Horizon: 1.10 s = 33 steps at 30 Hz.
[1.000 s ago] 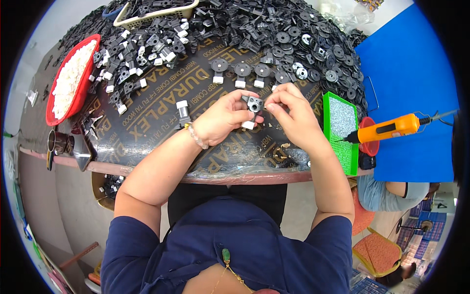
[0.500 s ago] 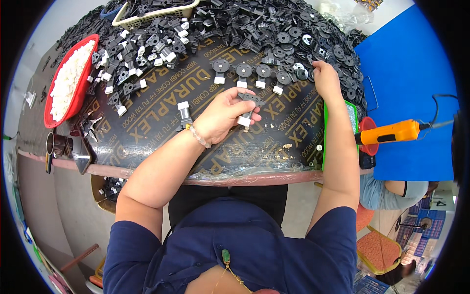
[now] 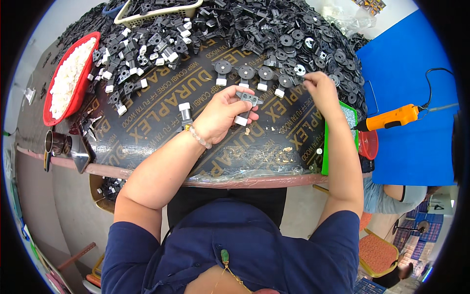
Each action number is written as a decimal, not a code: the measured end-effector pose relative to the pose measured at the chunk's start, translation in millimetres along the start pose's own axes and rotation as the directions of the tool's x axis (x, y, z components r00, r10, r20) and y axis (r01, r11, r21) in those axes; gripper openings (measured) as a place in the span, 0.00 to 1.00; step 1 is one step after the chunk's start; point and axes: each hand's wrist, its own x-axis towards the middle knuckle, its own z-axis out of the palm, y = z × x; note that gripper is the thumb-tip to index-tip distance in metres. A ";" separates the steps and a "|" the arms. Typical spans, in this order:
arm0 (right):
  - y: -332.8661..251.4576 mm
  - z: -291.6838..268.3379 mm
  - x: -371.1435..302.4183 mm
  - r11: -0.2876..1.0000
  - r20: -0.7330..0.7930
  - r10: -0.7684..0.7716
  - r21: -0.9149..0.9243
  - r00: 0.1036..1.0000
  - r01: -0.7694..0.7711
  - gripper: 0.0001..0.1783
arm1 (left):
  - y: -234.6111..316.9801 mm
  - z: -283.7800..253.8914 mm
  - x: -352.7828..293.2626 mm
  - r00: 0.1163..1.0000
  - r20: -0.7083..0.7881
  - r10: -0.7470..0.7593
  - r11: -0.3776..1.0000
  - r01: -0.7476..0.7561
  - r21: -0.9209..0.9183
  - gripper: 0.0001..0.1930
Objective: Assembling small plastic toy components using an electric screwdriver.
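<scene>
My left hand [image 3: 220,115] is closed around a black plastic bracket [image 3: 247,99] with a white end piece, thumb on its top. My right hand [image 3: 323,93] is beside the pile of black discs [image 3: 339,57], its fingers pinched together; what they hold, if anything, is too blurred to make out. Between the hands and the far heap lies a row of several brackets capped with round discs [image 3: 246,73], white ends toward me. Another black bracket [image 3: 185,113] with a white end rests just left of my left wrist.
A red basket of white parts [image 3: 96,45] stands at the left, near loose white-ended brackets [image 3: 128,63]. A cream basket [image 3: 132,22] sits at the back. Right of my right forearm are a green tray [image 3: 327,157], a red tub [image 3: 369,147] and an orange electric screwdriver [image 3: 394,117].
My right hand has drawn slightly left and toward me from the disc pile. My left hand stays in place, the bracket in it turned slightly.
</scene>
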 end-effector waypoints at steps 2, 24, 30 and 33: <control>-17.0 -2.3 -26.9 0.996 0.059 -0.062 -0.060 0.996 0.065 0.10 | -0.5 0.9 0.9 1.000 0.010 -0.003 1.000 0.003 -0.021 0.16; -129.5 0.8 -55.7 0.907 0.071 -0.266 0.357 0.961 0.224 0.30 | -8.8 3.0 2.7 0.995 0.068 -0.070 0.988 0.078 -0.134 0.15; -132.7 1.7 -57.6 0.903 0.025 -0.328 0.301 0.944 0.306 0.29 | -11.5 8.0 0.5 0.998 0.032 -0.052 0.988 0.056 -0.141 0.15; -137.2 -1.9 -59.9 0.913 0.025 -0.315 0.282 0.949 0.295 0.28 | -13.7 1.4 -1.5 0.995 0.095 -0.016 0.993 0.027 -0.117 0.15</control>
